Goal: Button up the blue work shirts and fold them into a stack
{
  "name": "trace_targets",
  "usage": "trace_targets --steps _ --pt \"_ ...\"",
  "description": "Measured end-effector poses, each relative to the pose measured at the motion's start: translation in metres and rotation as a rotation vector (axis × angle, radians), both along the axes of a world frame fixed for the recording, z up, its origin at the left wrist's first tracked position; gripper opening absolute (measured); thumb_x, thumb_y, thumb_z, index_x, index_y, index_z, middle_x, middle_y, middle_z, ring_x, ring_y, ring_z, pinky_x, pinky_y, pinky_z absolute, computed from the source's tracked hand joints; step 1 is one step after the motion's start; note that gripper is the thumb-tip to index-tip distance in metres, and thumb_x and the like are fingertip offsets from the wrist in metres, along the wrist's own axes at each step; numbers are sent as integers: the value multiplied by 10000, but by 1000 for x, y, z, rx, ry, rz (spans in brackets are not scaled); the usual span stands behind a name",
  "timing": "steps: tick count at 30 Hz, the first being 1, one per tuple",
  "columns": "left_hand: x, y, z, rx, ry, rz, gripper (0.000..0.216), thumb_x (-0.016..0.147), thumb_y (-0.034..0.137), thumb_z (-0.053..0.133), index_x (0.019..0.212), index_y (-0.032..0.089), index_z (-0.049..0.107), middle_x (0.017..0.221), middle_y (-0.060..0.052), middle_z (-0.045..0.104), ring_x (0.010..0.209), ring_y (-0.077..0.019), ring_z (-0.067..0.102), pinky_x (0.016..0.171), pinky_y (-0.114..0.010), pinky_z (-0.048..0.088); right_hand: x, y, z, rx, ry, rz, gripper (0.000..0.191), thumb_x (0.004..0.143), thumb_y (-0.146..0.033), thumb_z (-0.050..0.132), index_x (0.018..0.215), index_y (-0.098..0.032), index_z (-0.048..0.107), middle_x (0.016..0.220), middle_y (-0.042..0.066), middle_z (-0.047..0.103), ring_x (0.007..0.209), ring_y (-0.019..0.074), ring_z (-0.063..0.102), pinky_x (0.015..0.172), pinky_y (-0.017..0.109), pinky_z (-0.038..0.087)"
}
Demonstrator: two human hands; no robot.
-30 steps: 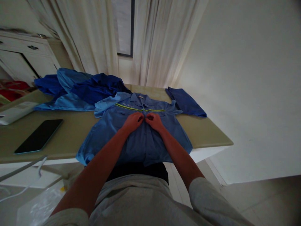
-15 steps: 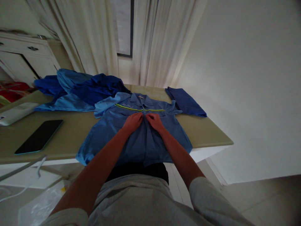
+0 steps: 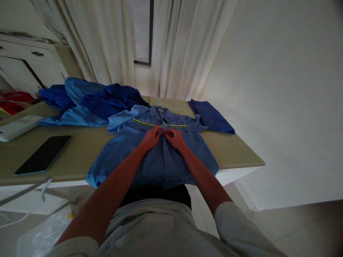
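A blue short-sleeved work shirt point(image 3: 128, 151) lies spread on the table, collar away from me, its lower hem at the front edge. A yellow-green stripe and pale lettering cross its chest. Just below the stripe, my left hand point(image 3: 152, 136) pinches one side of the front opening. My right hand point(image 3: 174, 138) is closed on the other side, its fingertips almost meeting the left ones. Any button between the fingers is too small to make out.
Crumpled blue garments point(image 3: 107, 100) are heaped at the back left. A folded dark blue garment point(image 3: 211, 116) lies at right. On the left are a black tablet point(image 3: 44, 153) and a white device point(image 3: 20, 127). A cable point(image 3: 44, 191) hangs by the front edge.
Both hands have shifted slightly, staying at the shirt's front opening. The fingers have turned a little, and the cloth between my forearms lies flatter.
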State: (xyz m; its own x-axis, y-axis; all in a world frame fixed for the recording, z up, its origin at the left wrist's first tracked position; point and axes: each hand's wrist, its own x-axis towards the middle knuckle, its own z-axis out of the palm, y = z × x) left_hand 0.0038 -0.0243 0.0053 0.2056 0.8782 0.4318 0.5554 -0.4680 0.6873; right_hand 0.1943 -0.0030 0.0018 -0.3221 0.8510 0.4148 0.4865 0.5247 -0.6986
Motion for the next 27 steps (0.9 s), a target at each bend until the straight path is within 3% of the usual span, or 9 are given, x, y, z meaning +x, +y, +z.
trace_targets --steps 4,9,20,27 --pt "0 -1 2 -90 -60 17 208 926 282 642 1117 205 620 902 -37 775 839 -218 739 817 -338 560 -1 -2 1 0 -46 6 89 861 -205 700 947 -185 715 823 29 703 707 162 610 704 302 486" --pt "-2 1 2 -91 -64 17 186 897 192 623 1082 203 618 896 -36 781 827 -211 738 831 -336 557 -2 -3 -1 -9 -85 9 63 860 -202 710 923 -195 700 794 13 683 705 156 602 698 295 470" --pt "-2 2 4 -129 -116 37 180 829 166 639 1003 212 619 873 -33 775 803 -211 739 818 -340 573 -3 -3 3 7 -165 4 54 875 -188 747 910 -188 705 803 10 682 721 155 594 716 291 453" --pt "-2 -1 7 -145 -63 71 147 871 288 688 988 210 647 898 -56 780 824 -229 740 830 -360 578 -3 -6 5 78 -157 12 81 959 -270 686 916 -202 676 882 24 681 760 163 593 753 303 455"
